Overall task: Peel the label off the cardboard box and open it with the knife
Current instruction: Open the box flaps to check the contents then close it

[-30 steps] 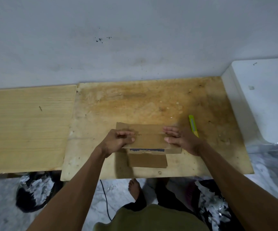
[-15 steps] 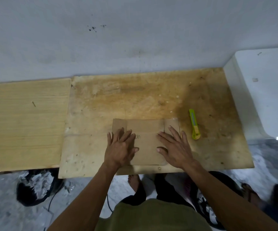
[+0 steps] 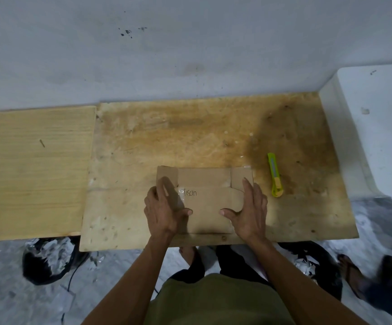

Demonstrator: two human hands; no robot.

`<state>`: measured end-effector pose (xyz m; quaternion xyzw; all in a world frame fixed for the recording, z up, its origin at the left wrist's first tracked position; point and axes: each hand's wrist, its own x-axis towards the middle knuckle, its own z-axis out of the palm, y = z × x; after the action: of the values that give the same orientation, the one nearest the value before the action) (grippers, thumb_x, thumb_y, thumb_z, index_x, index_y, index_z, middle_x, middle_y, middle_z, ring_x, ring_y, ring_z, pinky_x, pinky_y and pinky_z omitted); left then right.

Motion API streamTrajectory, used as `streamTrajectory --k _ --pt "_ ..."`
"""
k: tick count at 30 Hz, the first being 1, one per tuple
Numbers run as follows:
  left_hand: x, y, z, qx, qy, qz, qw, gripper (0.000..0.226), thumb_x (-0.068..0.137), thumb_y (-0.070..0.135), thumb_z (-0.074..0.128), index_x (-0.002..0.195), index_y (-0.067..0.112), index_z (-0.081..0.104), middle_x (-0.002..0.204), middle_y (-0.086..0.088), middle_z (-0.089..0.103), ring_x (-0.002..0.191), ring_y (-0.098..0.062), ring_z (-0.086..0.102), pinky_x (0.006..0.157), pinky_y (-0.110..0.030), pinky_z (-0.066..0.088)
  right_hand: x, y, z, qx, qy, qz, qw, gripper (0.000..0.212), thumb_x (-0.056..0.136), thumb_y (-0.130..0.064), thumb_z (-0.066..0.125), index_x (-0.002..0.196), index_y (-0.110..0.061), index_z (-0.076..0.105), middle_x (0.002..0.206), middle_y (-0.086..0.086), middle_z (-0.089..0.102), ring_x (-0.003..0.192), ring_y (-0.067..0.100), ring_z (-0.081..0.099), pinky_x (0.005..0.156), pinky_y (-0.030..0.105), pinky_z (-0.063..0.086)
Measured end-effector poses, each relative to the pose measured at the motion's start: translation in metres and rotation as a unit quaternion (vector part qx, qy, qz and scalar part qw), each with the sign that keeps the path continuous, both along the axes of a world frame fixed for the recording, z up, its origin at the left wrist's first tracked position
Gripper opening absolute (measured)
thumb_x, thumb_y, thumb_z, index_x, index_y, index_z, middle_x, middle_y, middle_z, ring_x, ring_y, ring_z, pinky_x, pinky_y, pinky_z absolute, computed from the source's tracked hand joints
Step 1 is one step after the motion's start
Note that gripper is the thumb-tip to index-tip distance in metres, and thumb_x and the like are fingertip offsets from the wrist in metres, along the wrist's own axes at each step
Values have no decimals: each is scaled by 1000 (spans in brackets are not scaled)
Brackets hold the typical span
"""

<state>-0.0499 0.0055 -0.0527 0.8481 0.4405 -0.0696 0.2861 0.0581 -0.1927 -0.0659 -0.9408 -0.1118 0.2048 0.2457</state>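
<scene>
A flat brown cardboard box (image 3: 205,202) lies on the stained plywood board (image 3: 190,137), near its front edge. Handwriting and a patch of clear tape show on its top, left of centre. My left hand (image 3: 164,212) lies flat on the box's left part, fingers straight, thumb pointing inward. My right hand (image 3: 249,212) lies flat on the box's right part in the same way. A yellow-green utility knife (image 3: 274,174) rests on the board just right of the box, untouched.
A lighter wooden board (image 3: 33,172) adjoins on the left. A white block (image 3: 375,127) stands at the right against the grey wall. Below the boards lie a black bag with paper scraps (image 3: 47,259), a cable and another person's sandalled foot (image 3: 352,275).
The box went from being held raised with a flap hanging down to lying flat. My hands have spread apart to its left and right parts, pressing it down.
</scene>
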Motion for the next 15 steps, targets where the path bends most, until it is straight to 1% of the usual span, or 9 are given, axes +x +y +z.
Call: streamTrajectory --k 2,4,6,8,10,11,12,13,15 --pt "2 -3 2 22 -20 -5 1000 125 50 51 92 150 21 22 140 -16 40 121 -38 43 93 -49 45 0 2 2 21 -16 -9 1000 110 64 -44 86 151 -31 19 156 7 20 140 30 22 109 51 35" --pt "1 -8 4 43 -43 -29 998 118 55 39 93 149 23 23 139 -14 41 119 -36 45 91 -48 48 -4 5 6 25 -52 25 998 106 65 -35 87 150 -30 24 155 3 21 141 29 25 107 52 39" --pt "1 -14 4 58 -62 -76 993 112 61 24 90 151 20 25 142 -14 42 121 -35 45 94 -47 48 -12 9 11 24 -83 91 992 98 71 -25 83 150 -30 25 159 0 22 140 28 30 108 50 39" --pt "2 -21 3 69 -85 -126 986 107 64 11 86 152 15 25 142 -16 46 122 -36 48 95 -46 48 -19 13 12 21 -94 142 985 92 77 -19 77 152 -30 23 162 -1 21 142 26 32 110 43 37" --pt "3 -24 0 84 -109 -159 978 106 64 1 82 152 11 24 132 -19 56 111 -37 57 88 -45 52 -21 15 11 23 -75 159 984 89 83 -20 72 153 -30 19 163 -4 16 146 21 26 113 40 34" --pt "3 -25 0 82 -117 -162 976 104 64 -2 80 151 9 25 124 -21 60 103 -37 61 82 -43 53 -20 15 11 29 -58 163 985 88 85 -23 69 154 -30 16 163 -6 15 147 20 24 115 40 33" --pt "3 -25 0 65 -121 -158 978 102 65 -2 80 151 7 26 120 -21 62 99 -37 62 79 -42 53 -19 16 11 34 -42 168 984 86 87 -29 66 154 -30 12 163 -8 14 147 20 22 115 40 32" --pt "3 -25 0 39 -121 -153 980 99 69 2 80 152 7 26 122 -21 62 101 -37 61 80 -40 52 -17 17 11 36 -26 171 984 84 89 -36 61 154 -32 7 163 -8 15 147 20 21 115 40 30" --pt "3 -24 -4 -18 -102 -153 983 97 77 21 79 155 12 22 138 -15 53 119 -32 53 92 -37 47 -16 20 13 32 5 161 986 78 93 -49 49 153 -36 2 161 -5 21 146 20 22 115 44 30"
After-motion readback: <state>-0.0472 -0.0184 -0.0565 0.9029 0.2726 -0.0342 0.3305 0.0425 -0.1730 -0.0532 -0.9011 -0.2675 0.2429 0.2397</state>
